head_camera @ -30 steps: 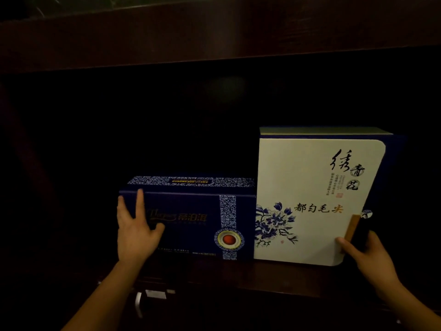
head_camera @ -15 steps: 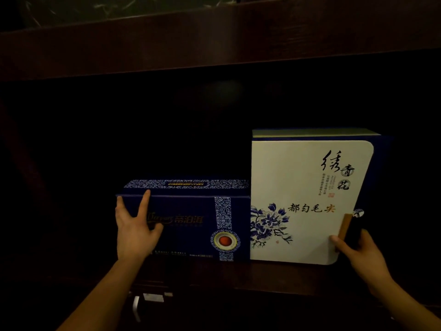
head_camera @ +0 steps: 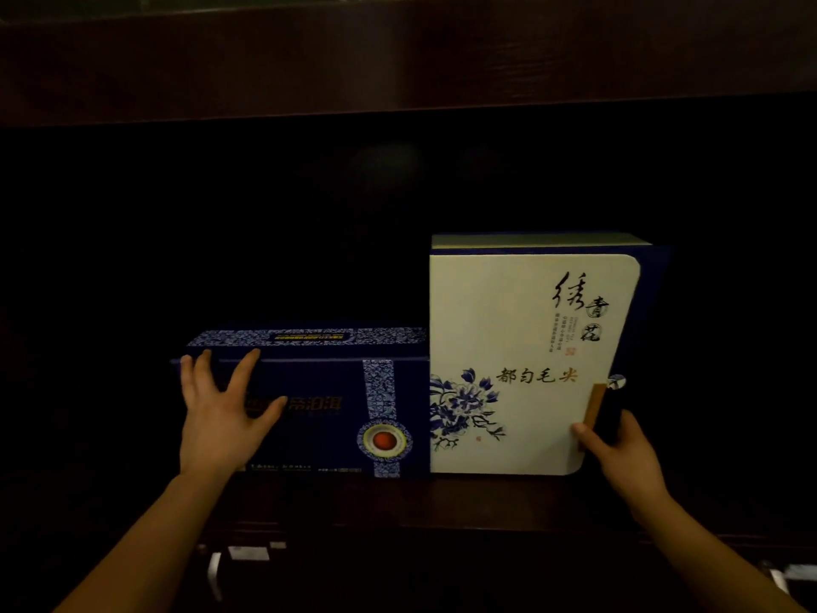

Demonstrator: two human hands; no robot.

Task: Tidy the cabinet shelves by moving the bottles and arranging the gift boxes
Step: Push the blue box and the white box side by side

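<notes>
The scene is a dark wooden cabinet, lit only dimly. A broad brown upper board (head_camera: pixel 398 59) runs across the top of the frame, and below it the compartment falls into blackness, so its back and side walls cannot be made out. The shelf board (head_camera: pixel 442 502) crosses the lower middle of the frame, dark reddish-brown with a faint sheen.

Two boxes stand on it, touching side by side. The blue gift box (head_camera: pixel 322 440), long and low, sits at centre left; it has a patterned vertical band, a round red-centred emblem and gold lettering. The white gift box (head_camera: pixel 521 329) stands upright at centre right, clearly taller, printed with blue flowers and black calligraphy, with a tan clasp (head_camera: pixel 594 407) at its right edge.

The left hand (head_camera: pixel 221 418) lies flat on the front of the blue gift box near its left end, fingers spread and straight, tips reaching the top edge. The right hand (head_camera: pixel 619 457) grasps the lower right edge of the white gift box: its thumb rests on the front, while the fingers pass round the dark side out of sight.

Below the shelf, at lower left, a pale metal handle (head_camera: pixel 214 572) and a small white label (head_camera: pixel 247 553) show on the cabinet front.
</notes>
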